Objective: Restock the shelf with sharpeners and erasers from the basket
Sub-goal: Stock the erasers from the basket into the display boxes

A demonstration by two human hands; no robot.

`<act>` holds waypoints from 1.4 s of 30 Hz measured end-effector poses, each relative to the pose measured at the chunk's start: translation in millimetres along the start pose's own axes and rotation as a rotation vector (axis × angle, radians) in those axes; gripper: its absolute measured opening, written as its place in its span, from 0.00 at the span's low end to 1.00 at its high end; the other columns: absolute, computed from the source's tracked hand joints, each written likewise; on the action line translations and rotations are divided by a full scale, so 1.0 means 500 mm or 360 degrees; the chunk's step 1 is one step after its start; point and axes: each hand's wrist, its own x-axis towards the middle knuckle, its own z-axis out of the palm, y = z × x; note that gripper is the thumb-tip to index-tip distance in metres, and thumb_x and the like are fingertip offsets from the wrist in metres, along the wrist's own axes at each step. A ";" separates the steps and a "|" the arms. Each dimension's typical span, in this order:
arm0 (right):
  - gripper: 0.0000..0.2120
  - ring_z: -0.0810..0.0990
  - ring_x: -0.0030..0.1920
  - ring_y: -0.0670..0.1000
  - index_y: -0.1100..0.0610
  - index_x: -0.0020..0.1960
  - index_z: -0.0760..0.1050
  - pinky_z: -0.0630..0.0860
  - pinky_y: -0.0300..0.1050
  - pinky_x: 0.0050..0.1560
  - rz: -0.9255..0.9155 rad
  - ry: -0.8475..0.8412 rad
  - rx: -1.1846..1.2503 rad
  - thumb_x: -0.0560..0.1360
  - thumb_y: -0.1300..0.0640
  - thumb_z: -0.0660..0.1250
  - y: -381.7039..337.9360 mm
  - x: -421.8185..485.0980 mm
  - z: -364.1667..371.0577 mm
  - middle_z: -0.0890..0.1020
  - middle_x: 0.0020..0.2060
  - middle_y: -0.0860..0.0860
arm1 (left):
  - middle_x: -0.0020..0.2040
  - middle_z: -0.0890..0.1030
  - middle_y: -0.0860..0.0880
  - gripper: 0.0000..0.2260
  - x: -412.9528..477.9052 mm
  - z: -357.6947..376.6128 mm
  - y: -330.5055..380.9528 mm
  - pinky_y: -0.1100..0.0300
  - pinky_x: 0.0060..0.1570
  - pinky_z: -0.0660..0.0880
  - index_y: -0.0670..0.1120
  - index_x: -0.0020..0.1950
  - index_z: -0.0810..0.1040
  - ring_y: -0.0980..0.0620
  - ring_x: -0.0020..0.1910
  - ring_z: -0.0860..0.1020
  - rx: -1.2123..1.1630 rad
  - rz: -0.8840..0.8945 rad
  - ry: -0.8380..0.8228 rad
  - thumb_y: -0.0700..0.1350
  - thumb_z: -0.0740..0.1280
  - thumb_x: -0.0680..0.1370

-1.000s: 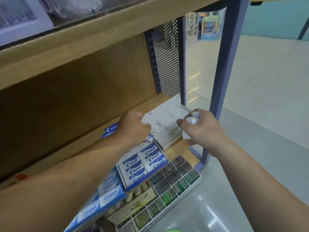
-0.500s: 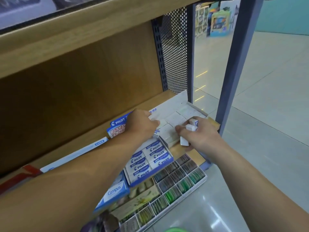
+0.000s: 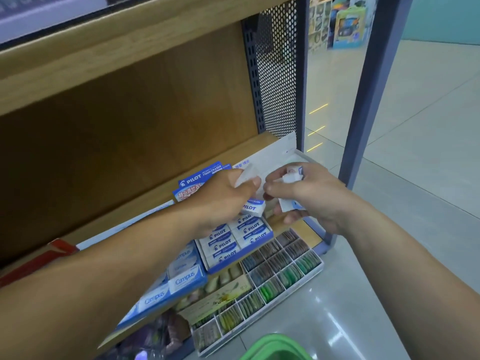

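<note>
My left hand point(image 3: 223, 201) pinches a small white eraser point(image 3: 245, 176) between thumb and fingers above the shelf. My right hand point(image 3: 309, 196) grips several small white erasers point(image 3: 292, 175), one more showing under its palm. Both hands hover close together over a white display box point(image 3: 283, 149) at the right end of the wooden shelf. A loose Pilot eraser point(image 3: 253, 207) lies just below my left thumb, on top of the blue Pilot eraser box point(image 3: 233, 242). The green basket point(image 3: 275, 349) shows at the bottom edge.
A blue Campus eraser box point(image 3: 176, 279) sits left of the Pilot box. Below the shelf a divided tray point(image 3: 272, 279) holds coloured items. A perforated metal side panel point(image 3: 278, 68) and a grey upright post point(image 3: 368, 89) bound the shelf on the right. Tiled floor lies beyond.
Both hands lifted off the white display box and drew together. My left hand now pinches a white eraser; my right hand still grips its erasers.
</note>
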 end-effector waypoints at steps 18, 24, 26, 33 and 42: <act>0.05 0.79 0.30 0.54 0.64 0.47 0.79 0.73 0.41 0.25 -0.0008 0.0081 -0.0415 0.73 0.64 0.74 0.032 -0.012 0.064 0.81 0.31 0.56 | 0.49 0.80 0.48 0.07 -0.085 -0.040 -0.068 0.46 0.51 0.78 0.52 0.55 0.74 0.46 0.49 0.80 0.1055 0.0171 -0.0208 0.54 0.61 0.85; 0.08 0.76 0.28 0.54 0.68 0.49 0.79 0.72 0.42 0.26 0.0129 0.0098 -0.0501 0.73 0.66 0.73 0.031 -0.021 0.033 0.80 0.32 0.57 | 0.45 0.76 0.49 0.10 -0.088 -0.019 -0.065 0.49 0.46 0.76 0.52 0.55 0.67 0.48 0.44 0.77 0.1257 0.0144 -0.0228 0.58 0.56 0.85; 0.09 0.77 0.29 0.54 0.68 0.51 0.79 0.74 0.45 0.29 0.0194 0.0032 -0.0523 0.73 0.65 0.73 0.038 -0.031 0.032 0.81 0.33 0.57 | 0.43 0.74 0.51 0.10 -0.088 -0.014 -0.062 0.53 0.43 0.72 0.52 0.53 0.67 0.49 0.44 0.75 0.1258 0.0141 -0.0248 0.58 0.56 0.85; 0.12 0.78 0.31 0.55 0.66 0.55 0.80 0.77 0.46 0.32 0.0242 0.0133 -0.0270 0.74 0.64 0.75 0.048 -0.034 0.018 0.83 0.36 0.59 | 0.41 0.82 0.52 0.06 -0.088 -0.014 -0.062 0.48 0.43 0.80 0.55 0.48 0.80 0.49 0.42 0.81 0.1089 0.0227 -0.0105 0.55 0.67 0.81; 0.09 0.79 0.33 0.56 0.60 0.51 0.82 0.74 0.45 0.30 -0.0163 -0.0241 -0.0238 0.73 0.64 0.77 0.006 -0.044 0.039 0.85 0.40 0.61 | 0.30 0.68 0.56 0.06 -0.123 -0.018 -0.018 0.59 0.30 0.61 0.50 0.50 0.76 0.55 0.28 0.64 0.0220 0.0033 -0.0315 0.49 0.63 0.85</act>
